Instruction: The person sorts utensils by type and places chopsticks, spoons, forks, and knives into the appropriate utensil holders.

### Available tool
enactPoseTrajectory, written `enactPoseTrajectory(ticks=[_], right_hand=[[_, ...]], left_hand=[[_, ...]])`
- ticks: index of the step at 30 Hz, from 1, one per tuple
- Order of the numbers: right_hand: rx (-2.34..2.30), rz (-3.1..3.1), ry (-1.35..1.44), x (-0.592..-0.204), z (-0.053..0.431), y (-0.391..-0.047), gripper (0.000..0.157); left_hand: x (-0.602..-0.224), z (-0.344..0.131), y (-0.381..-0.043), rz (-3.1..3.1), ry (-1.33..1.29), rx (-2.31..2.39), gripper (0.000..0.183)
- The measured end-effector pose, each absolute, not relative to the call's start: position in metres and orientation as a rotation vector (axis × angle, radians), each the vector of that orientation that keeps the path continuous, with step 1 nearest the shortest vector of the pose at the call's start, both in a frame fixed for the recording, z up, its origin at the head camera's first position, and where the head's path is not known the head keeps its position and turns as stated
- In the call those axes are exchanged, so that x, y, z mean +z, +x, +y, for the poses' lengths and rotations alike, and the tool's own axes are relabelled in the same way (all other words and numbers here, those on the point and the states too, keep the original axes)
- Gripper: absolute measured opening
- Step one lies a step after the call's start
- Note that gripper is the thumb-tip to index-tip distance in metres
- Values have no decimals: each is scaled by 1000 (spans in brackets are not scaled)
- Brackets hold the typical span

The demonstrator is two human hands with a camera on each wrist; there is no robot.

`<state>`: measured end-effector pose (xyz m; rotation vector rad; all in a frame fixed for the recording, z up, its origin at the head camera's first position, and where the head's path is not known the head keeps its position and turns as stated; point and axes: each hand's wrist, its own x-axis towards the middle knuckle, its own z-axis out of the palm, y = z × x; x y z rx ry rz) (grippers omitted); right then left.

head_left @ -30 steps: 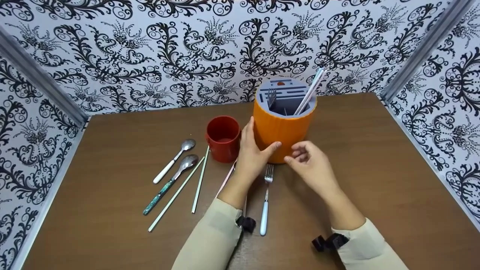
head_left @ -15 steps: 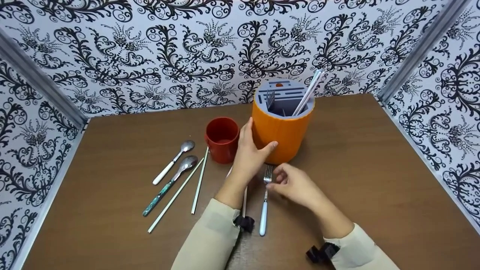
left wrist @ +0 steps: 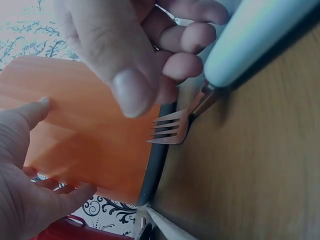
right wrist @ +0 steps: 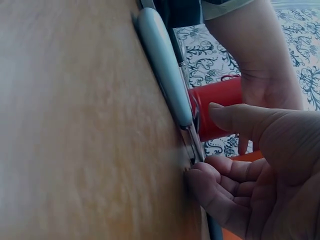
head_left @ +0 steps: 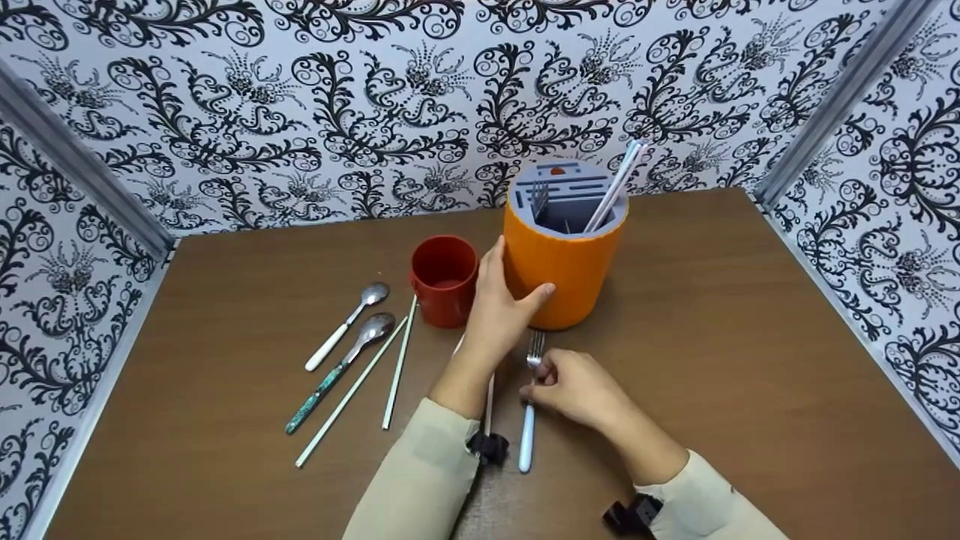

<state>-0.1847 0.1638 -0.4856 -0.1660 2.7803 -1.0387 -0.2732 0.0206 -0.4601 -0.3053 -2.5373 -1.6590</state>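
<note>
Closest in, the pale-handled fork (head_left: 527, 442) lies flat on the brown counter (head_left: 750, 337), handle toward the person, tines just beside the base of the orange holder (head_left: 562, 277). And here's the right hand (head_left: 577, 386) over its neck: fingertips bent at the metal, thumb apart, the grasp loose. On that flank, a broad stretch of wood runs to the right edge, plenty of room! The left is tighter: 2 pale chopsticks (head_left: 353, 391) slant beside a green-handled spoon (head_left: 319, 394) and a white-handled spoon (head_left: 326, 347), while another stick (head_left: 490, 409) shows partly beneath the left wrist. Farther up, the red cup (head_left: 446, 304) stands upright, a slim gap from the holder, and the left hand (head_left: 499, 307) sits right there, fingers and thumb spread against the holder's side. Upright, too, that holder, with white chopsticks (head_left: 616, 184) leaning out rightward. Behind, the counter's back edge meets the patterned wall (head_left: 247, 90).
</note>
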Motion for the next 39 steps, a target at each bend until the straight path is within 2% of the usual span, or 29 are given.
enactPoseTrajectory(ticks=[12,28,39], right_hand=[[-888,2860,-220,-491,158,-184,31],[-760,2893,-182,-486,166,-186,24],[-691,2899,-194,-483,168,-185,36]], left_hand=[[-459,20,-274,-2554,-293,-1664,99],[-458,20,-275,-2559,-300,-1649,100],[-458,20,-275,-2563,-293,-1660,99]])
